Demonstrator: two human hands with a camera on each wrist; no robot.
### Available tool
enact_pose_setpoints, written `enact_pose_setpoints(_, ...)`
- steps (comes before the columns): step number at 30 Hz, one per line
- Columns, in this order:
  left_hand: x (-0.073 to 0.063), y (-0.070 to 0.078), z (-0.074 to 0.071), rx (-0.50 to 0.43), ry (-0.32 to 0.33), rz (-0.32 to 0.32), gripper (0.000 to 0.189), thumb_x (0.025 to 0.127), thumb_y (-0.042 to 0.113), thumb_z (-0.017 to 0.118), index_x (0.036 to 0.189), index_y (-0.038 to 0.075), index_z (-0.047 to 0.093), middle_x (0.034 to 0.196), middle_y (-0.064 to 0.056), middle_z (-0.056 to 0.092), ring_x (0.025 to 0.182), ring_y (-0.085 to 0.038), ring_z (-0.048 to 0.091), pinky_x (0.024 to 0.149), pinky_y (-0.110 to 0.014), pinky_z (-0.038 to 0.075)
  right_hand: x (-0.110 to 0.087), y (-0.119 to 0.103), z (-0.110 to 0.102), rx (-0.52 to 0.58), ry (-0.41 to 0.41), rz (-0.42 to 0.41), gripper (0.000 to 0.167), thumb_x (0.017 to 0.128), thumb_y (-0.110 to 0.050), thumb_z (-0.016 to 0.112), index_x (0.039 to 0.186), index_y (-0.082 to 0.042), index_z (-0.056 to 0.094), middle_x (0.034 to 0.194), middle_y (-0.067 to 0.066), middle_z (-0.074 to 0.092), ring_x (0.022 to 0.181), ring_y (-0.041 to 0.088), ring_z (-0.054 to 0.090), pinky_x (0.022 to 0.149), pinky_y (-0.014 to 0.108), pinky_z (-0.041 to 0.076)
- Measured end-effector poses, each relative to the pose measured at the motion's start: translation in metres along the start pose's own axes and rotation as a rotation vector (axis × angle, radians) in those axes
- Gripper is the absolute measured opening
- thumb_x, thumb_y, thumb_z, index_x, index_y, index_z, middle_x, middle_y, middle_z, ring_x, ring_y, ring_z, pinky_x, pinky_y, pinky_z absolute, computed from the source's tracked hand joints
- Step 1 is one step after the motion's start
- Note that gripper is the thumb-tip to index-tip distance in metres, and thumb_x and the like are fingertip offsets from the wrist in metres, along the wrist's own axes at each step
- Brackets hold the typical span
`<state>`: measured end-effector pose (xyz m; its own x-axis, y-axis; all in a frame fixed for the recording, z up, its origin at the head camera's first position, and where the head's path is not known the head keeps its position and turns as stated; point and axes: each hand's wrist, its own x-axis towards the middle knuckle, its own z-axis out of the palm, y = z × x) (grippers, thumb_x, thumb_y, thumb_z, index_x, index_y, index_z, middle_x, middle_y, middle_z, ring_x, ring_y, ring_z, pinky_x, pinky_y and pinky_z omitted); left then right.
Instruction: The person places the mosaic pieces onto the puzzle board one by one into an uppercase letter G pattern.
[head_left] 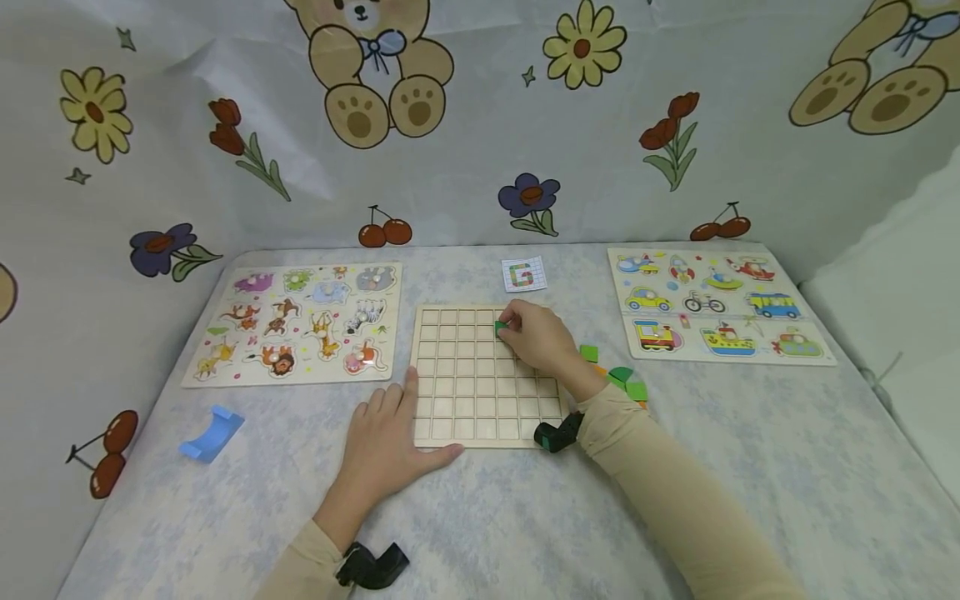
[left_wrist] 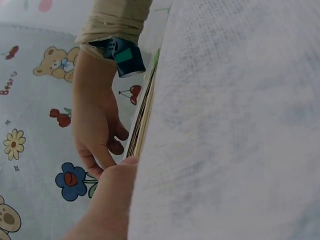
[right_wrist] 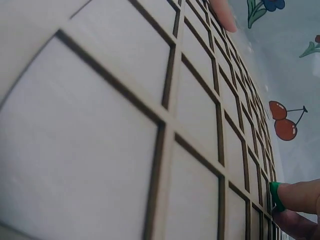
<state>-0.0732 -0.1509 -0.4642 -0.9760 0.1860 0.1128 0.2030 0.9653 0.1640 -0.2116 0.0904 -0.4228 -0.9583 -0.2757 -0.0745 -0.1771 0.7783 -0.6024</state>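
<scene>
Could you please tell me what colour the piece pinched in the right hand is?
Green; the piece shows best in the right wrist view.

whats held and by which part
A green piece, pinched at its right side (head view) by the right hand; the left hand touches the grid board.

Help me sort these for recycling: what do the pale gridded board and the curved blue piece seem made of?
Pale rectangular gridded board: likely matt plywood, by its beige tone and dark brown cut edges.
Curved blue piece: perhaps smooth plastic, by its even colour; card remains possible.
</scene>
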Motion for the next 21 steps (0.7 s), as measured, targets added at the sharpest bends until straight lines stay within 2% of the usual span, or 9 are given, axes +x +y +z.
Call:
enact_pose_setpoints(5, 0.000, 0.001, -0.001, -0.005, 0.003, 0.001, 0.130, 0.065, 0.092, 0.054, 0.157, 0.004, 0.025, 0.098, -0.003, 0.049, 0.080, -0.017, 0.037, 0.066, -0.029, 0.030, -0.002, 0.000, -0.001, -0.032, -0.019, -0.008, 0.016, 0.097, -0.023, 0.065, 0.107, -0.012, 0.070, 0.105, 0.003, 0.061, 0.093, 0.021, 0.060, 0.082, 0.037, 0.050)
enact_pose_setpoints(10, 0.000, 0.002, -0.003, -0.009, -0.001, 0.001, 0.130, 0.065, 0.090, 0.057, 0.157, 0.004, 0.025, 0.099, -0.003, 0.050, 0.080, -0.018, 0.037, 0.067, -0.030, 0.031, -0.007, 0.001, -0.006, -0.104, -0.048, -0.025, 0.019, 0.096, -0.021, 0.065, 0.111, -0.012, 0.074, 0.110, 0.004, 0.063, 0.098, 0.022, 0.063, 0.084, 0.039, 0.053)
enact_pose_setpoints(13, 0.000, 0.002, -0.003, -0.014, -0.011, -0.005, 0.130, 0.065, 0.091, 0.056, 0.157, 0.004, 0.025, 0.098, -0.003, 0.049, 0.080, -0.017, 0.036, 0.067, -0.029, 0.030, -0.015, 0.004, -0.017, -0.099, -0.060, -0.036, 0.022, 0.097, -0.019, 0.063, 0.116, -0.013, 0.073, 0.112, 0.004, 0.064, 0.100, 0.022, 0.062, 0.084, 0.039, 0.051)
enact_pose_setpoints(17, 0.000, 0.002, -0.002, -0.016, -0.019, -0.010, 0.130, 0.066, 0.092, 0.054, 0.157, 0.005, 0.024, 0.097, -0.002, 0.047, 0.079, -0.017, 0.035, 0.067, -0.029, 0.029, -0.029, 0.012, -0.036, -0.063, -0.042, -0.025, 0.026, 0.098, -0.020, 0.061, 0.123, -0.014, 0.068, 0.111, 0.005, 0.063, 0.091, 0.023, 0.057, 0.077, 0.036, 0.046)
enact_pose_setpoints(21, 0.000, 0.001, -0.001, -0.011, -0.014, -0.009, 0.130, 0.065, 0.093, 0.052, 0.157, 0.005, 0.024, 0.097, -0.002, 0.047, 0.080, -0.017, 0.035, 0.067, -0.029, 0.029, -0.046, 0.026, -0.053, -0.081, -0.026, 0.004, 0.029, 0.097, -0.022, 0.063, 0.125, -0.015, 0.066, 0.111, 0.004, 0.063, 0.086, 0.024, 0.055, 0.072, 0.035, 0.046)
